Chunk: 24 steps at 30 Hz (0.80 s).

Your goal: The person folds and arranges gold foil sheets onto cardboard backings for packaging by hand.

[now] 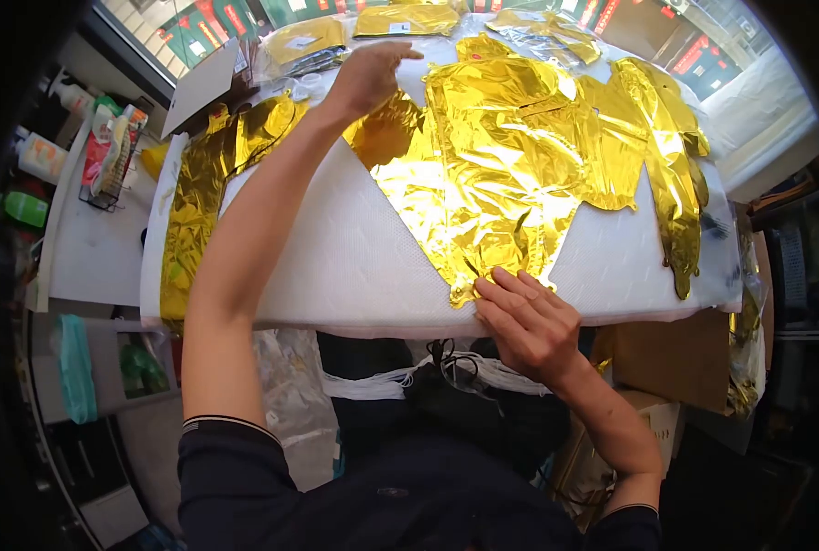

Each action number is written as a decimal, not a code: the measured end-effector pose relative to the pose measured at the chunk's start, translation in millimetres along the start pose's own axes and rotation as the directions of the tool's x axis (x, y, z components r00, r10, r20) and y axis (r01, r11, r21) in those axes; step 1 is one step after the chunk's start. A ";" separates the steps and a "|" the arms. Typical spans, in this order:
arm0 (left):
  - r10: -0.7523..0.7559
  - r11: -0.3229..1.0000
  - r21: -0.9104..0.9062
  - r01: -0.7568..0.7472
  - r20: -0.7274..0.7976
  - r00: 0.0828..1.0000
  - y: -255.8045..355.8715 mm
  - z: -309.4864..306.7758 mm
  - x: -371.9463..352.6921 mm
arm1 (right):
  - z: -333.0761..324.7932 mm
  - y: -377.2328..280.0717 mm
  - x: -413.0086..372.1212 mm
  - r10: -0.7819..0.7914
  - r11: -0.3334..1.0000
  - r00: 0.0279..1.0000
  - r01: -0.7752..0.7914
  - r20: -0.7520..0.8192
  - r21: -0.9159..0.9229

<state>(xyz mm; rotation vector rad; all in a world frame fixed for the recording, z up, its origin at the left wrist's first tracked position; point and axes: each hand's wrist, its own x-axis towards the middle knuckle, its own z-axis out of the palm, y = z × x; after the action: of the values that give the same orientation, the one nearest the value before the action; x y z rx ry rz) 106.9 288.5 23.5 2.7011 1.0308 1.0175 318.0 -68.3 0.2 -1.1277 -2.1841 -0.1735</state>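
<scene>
A large shiny gold foil balloon lies flat and wrinkled across the white padded table, its narrow end pointing at the near edge. My right hand rests on that near tip, fingers stretched out flat on the foil. My left hand reaches over the far left part of the balloon, its fingers extended to the right, with nothing visible in them. More gold foil pieces hang or lie to the sides: one at the left and a long narrow one at the right.
Flat packs of gold foil lie along the far side of the table. A grey-white box stands at the far left. Bottles and a wire basket occupy the left shelf. White cords and cardboard boxes are below the near edge.
</scene>
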 end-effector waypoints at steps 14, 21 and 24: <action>0.169 0.986 -0.038 -0.165 0.240 0.956 90.4 -11.4 -84.7 | 1.3 -2.0 1.5 -0.002 1.000 0.999 0.003 -0.035 0.027; 0.189 0.982 -0.020 -0.190 0.255 0.948 94.5 -15.8 -85.2 | -22.2 3.4 24.8 0.075 0.989 0.997 -0.075 0.006 0.126; 0.303 0.947 0.034 -0.318 0.226 0.926 94.0 -16.6 -86.5 | -25.6 26.4 60.2 0.126 0.991 0.987 -0.122 -0.104 0.048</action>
<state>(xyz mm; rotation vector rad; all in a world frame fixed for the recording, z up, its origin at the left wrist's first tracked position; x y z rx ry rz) 102.2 160.0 15.4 3.0158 0.6246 0.7056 326.4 -21.4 52.2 -1.1990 -2.0084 -0.1301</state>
